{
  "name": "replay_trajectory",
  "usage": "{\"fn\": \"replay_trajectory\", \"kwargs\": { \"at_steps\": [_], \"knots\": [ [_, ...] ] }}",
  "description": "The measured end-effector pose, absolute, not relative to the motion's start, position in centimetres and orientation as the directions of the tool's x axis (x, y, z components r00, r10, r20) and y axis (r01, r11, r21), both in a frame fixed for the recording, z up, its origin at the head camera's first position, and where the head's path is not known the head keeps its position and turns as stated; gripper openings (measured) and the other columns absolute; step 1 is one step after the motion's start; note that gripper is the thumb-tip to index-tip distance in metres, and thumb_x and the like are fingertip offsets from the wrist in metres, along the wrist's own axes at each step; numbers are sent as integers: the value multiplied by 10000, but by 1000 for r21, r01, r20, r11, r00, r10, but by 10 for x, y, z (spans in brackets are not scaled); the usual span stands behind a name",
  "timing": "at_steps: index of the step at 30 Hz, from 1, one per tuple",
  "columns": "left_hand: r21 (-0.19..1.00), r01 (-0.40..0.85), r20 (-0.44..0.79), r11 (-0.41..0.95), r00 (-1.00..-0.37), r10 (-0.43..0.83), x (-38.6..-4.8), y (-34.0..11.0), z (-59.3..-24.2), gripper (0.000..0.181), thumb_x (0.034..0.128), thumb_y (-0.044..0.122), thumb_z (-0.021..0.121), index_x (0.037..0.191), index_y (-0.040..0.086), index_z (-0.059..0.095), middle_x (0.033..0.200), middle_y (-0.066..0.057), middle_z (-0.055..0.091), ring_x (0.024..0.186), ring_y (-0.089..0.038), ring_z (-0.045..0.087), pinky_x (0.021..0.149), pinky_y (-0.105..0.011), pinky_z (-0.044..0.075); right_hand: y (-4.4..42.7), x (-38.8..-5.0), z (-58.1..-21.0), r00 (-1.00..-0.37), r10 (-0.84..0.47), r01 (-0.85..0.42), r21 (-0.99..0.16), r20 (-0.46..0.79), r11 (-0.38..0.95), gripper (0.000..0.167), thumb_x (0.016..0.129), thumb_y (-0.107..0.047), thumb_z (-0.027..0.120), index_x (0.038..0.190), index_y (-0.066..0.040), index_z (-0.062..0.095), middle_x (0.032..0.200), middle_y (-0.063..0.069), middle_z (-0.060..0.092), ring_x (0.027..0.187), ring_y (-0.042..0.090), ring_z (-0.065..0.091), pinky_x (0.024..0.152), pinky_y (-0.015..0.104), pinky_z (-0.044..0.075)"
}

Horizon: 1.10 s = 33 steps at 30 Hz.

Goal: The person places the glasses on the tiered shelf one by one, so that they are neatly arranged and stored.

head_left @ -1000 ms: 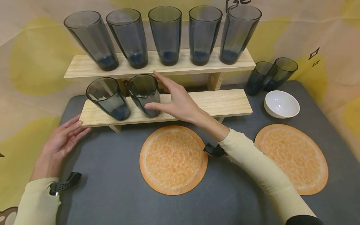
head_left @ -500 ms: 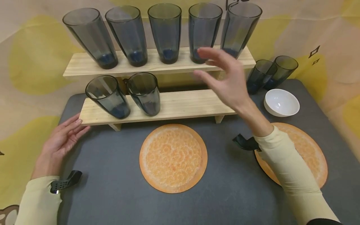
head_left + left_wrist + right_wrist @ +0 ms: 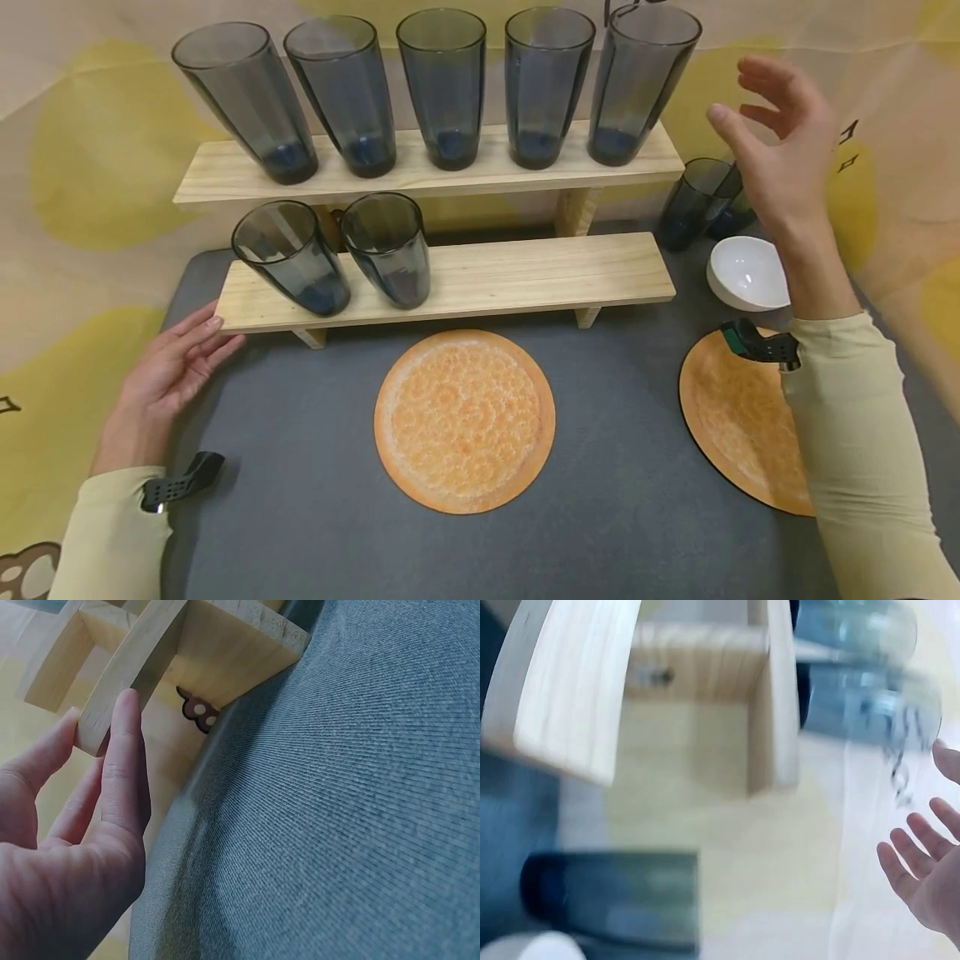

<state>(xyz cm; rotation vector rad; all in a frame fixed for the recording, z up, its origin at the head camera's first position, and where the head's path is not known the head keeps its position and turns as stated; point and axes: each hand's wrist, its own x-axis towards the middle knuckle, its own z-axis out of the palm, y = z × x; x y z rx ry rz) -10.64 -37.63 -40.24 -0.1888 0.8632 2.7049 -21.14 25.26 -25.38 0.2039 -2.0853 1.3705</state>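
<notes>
In the head view my left hand (image 3: pixel 167 367) holds the left end of the lower board of a two-tier wooden shelf (image 3: pixel 540 271). The left wrist view shows thumb and fingers on opposite faces of that board end (image 3: pixel 112 690). Two dark glass tumblers (image 3: pixel 386 250) stand on the lower board's left half. My right hand (image 3: pixel 787 158) is in the air at the right, fingers loosely bent and holding nothing. Behind and below it, two more tumblers (image 3: pixel 693 204) stand on the table, one partly covered by the hand.
Several tumblers (image 3: pixel 441 92) line the upper board. A white bowl (image 3: pixel 746 271) sits right of the shelf, partly behind my right wrist. Two round orange mats (image 3: pixel 465 421) lie on the grey table (image 3: pixel 300 467); my right sleeve covers part of the right one.
My right hand has left the second tumbler on the lower board and moved right, past the shelf's end, up over the table tumblers. The left hand stays on the board.
</notes>
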Motion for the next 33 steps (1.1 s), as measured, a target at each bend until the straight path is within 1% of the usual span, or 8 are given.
{"fn": "replay_trajectory", "kwargs": {
  "at_steps": [8, 13, 17, 24, 26, 29, 32, 33],
  "knots": [
    [559, -316, -198, -767, -949, 246, -110, -376, -401, 361, 1004, -123, 347, 1216, -57, 632, 1177, -250, 655, 1062, -370, 659, 897, -484, 559, 315, -232, -270, -870, 333, -185, -868, 363, 462, 582, 840, -103, 711, 1391, -110, 524, 1436, 5, 492, 1335, 72, 363, 1076, 95, 230],
    [554, -323, -184, -768, -947, 265, -114, -377, -399, 368, 1001, -134, 340, 1222, -65, 626, 1182, -257, 650, 1066, -379, 655, 889, -491, 561, 353, -238, -291, -921, 346, 6, -881, 179, 472, 764, 870, -155, 705, 1525, -176, 314, 1580, -49, 271, 1449, 39, 153, 1150, 113, 99],
    [553, -328, -194, -766, -945, 264, -115, -377, -399, 370, 1001, -132, 339, 1217, -63, 632, 1179, -254, 652, 1068, -375, 654, 887, -489, 563, 375, -237, -308, -941, 330, 92, -885, 73, 457, 856, 906, -185, 694, 1572, -212, 157, 1622, -108, 119, 1475, 28, 36, 1196, 167, 42],
    [559, -323, -205, -764, -946, 251, -111, -377, -399, 365, 1004, -125, 344, 1215, -57, 635, 1179, -247, 655, 1068, -368, 657, 894, -483, 561, 396, -236, -338, -952, 278, 223, -912, -128, 344, 913, 928, -195, 677, 1580, -278, 44, 1628, -128, 50, 1490, 91, 55, 1198, 221, 132],
    [564, -323, -206, -760, -946, 250, -110, -377, -400, 366, 1005, -124, 344, 1215, -55, 635, 1183, -241, 655, 1069, -365, 657, 893, -481, 562, 400, -236, -345, -955, 253, 225, -933, -154, 282, 905, 921, -181, 682, 1580, -278, 69, 1629, -105, 93, 1481, 114, 130, 1164, 189, 246],
    [585, -315, -200, -747, -949, 244, -110, -377, -401, 369, 1006, -122, 344, 1219, -47, 636, 1188, -227, 657, 1068, -360, 658, 889, -477, 565, 403, -237, -351, -964, 219, 187, -972, -153, 144, 881, 896, -107, 705, 1574, -262, 164, 1599, -54, 220, 1347, 128, 363, 943, 107, 472],
    [585, -314, -194, -748, -949, 247, -110, -377, -402, 372, 1005, -128, 339, 1222, -50, 631, 1190, -228, 655, 1067, -363, 658, 891, -479, 563, 403, -238, -353, -967, 209, 149, -989, -144, 8, 870, 855, -23, 731, 1552, -241, 259, 1520, -61, 322, 1075, 23, 504, 672, 57, 508],
    [586, -313, -195, -747, -950, 245, -109, -377, -402, 370, 1005, -127, 342, 1221, -48, 632, 1188, -228, 657, 1065, -361, 659, 889, -479, 564, 402, -239, -353, -968, 204, 146, -989, -142, 2, 868, 851, -19, 734, 1549, -235, 266, 1508, -56, 331, 1005, 13, 531, 658, 67, 516]
  ]
}}
